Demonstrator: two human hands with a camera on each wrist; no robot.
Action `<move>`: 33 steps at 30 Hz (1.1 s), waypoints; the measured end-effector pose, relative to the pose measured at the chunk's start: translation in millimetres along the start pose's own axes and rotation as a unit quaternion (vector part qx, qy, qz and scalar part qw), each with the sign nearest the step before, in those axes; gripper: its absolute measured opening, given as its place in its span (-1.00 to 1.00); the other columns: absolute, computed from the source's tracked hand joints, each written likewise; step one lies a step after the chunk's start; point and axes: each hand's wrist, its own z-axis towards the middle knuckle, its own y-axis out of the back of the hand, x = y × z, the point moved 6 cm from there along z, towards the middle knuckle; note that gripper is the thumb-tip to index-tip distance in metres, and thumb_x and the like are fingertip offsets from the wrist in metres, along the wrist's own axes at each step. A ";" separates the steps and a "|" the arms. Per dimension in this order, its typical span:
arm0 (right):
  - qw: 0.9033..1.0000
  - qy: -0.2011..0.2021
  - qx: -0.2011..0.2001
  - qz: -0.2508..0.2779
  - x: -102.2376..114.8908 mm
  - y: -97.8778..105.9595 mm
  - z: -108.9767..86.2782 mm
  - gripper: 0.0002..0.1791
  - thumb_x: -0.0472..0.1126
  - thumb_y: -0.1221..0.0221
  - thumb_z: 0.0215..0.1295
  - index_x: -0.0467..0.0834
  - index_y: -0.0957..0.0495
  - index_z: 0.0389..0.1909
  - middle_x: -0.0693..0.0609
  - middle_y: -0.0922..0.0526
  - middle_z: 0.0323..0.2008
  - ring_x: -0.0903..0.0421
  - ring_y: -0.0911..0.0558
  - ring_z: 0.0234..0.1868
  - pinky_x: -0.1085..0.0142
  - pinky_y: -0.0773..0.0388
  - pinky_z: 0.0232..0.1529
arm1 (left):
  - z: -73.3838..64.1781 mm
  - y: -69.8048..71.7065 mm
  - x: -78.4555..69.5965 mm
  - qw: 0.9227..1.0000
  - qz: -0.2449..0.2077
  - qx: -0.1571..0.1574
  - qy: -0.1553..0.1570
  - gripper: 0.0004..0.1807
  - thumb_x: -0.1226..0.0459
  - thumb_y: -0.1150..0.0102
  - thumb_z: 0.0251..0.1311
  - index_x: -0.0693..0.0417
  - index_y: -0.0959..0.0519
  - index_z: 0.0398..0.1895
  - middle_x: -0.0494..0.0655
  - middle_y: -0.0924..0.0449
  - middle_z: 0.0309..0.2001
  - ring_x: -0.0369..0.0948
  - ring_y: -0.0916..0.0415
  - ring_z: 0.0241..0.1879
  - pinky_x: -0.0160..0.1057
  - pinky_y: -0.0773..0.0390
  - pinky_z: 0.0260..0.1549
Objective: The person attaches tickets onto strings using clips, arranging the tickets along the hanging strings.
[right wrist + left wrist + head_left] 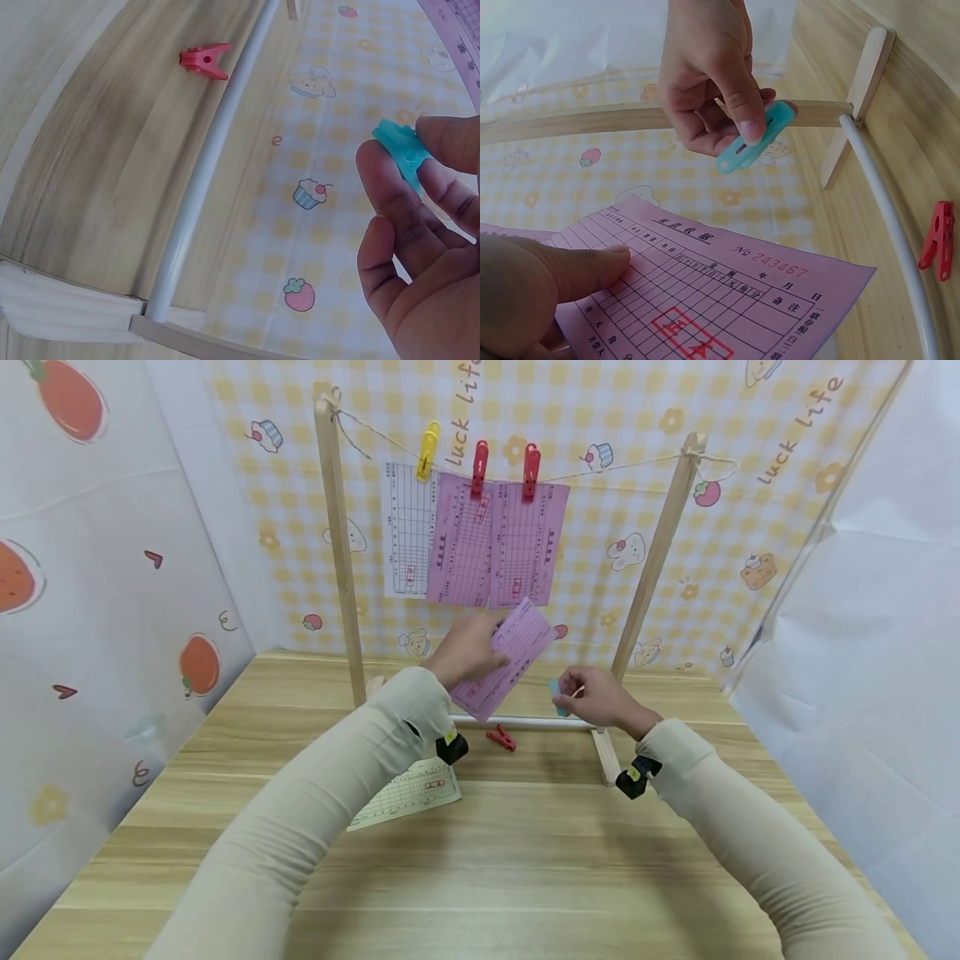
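My left hand grips a pink receipt slip between thumb and fingers, the thumb lying across its printed face. The slip is held tilted in the air, below the papers on the line. To its right, my right hand pinches a teal clothespin between thumb and fingertips; part of the clothespin is hidden by the fingers in the right wrist view. Above them, a white slip and two pink slips hang from a string, under a yellow clothespin and two red clothespins.
The string is tied between two wooden posts, joined low down by a white rod. On the wooden table, a red clothespin lies in front of the rod. A yellowish slip lies partly under the left forearm.
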 end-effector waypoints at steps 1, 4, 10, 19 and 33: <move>1.000 0.000 0.000 -0.001 0.5 0.4 0.0 -0.88 -0.28 -0.22 0.30 -0.27 -0.51 -0.30 -0.05 -0.57 -0.37 0.10 -0.63 -0.41 0.27 -0.59 -0.42 | 1.1 0.6 -1.7 1.000 0.003 -0.003 -0.004 -0.33 0.34 -0.31 0.17 0.03 -0.32 0.37 0.04 -0.55 0.05 -0.07 -0.57 -0.09 -0.13 -0.61 -0.17; 1.000 -0.004 0.002 0.006 2.1 1.2 0.0 -0.87 -0.28 -0.23 0.30 -0.27 -0.51 -0.30 -0.06 -0.56 -0.36 0.10 -0.64 -0.40 0.27 -0.60 -0.40 | 3.9 1.7 -5.9 1.000 0.001 -0.009 -0.008 -0.35 0.34 -0.31 0.16 0.06 -0.34 0.34 0.03 -0.55 0.03 -0.07 -0.56 -0.10 -0.14 -0.61 -0.17; 1.000 0.007 -0.002 0.009 8.1 4.5 -0.3 -0.88 -0.29 -0.22 0.30 -0.28 -0.50 -0.29 -0.06 -0.57 -0.36 0.06 -0.66 -0.40 0.28 -0.61 -0.40 | 7.4 6.0 -13.7 1.000 -0.009 -0.025 -0.015 -0.42 0.34 -0.32 0.16 0.11 -0.39 0.26 0.02 -0.56 -0.01 -0.09 -0.57 -0.11 -0.17 -0.61 -0.16; 0.999 0.021 -0.029 -0.023 13.8 12.5 1.9 -0.86 -0.24 -0.23 0.31 -0.25 -0.53 -0.26 -0.05 -0.60 -0.33 0.08 -0.64 -0.37 0.23 -0.58 -0.34 | 14.8 13.4 -24.3 0.999 -0.004 -0.050 -0.021 -0.58 0.29 -0.35 0.16 0.12 -0.47 0.07 -0.03 -0.58 -0.13 -0.14 -0.59 -0.22 -0.24 -0.59 -0.25; 0.996 0.039 -0.073 -0.038 23.8 35.1 3.3 -0.88 -0.29 -0.17 0.33 -0.28 -0.54 -0.22 -0.12 -0.64 -0.32 0.00 -0.62 -0.35 0.22 -0.53 -0.36 | 26.9 28.3 -42.3 0.996 0.001 -0.079 -0.029 -0.61 0.20 -0.31 0.22 0.08 -0.49 0.07 -0.08 -0.58 -0.09 -0.18 -0.57 -0.18 -0.27 -0.56 -0.21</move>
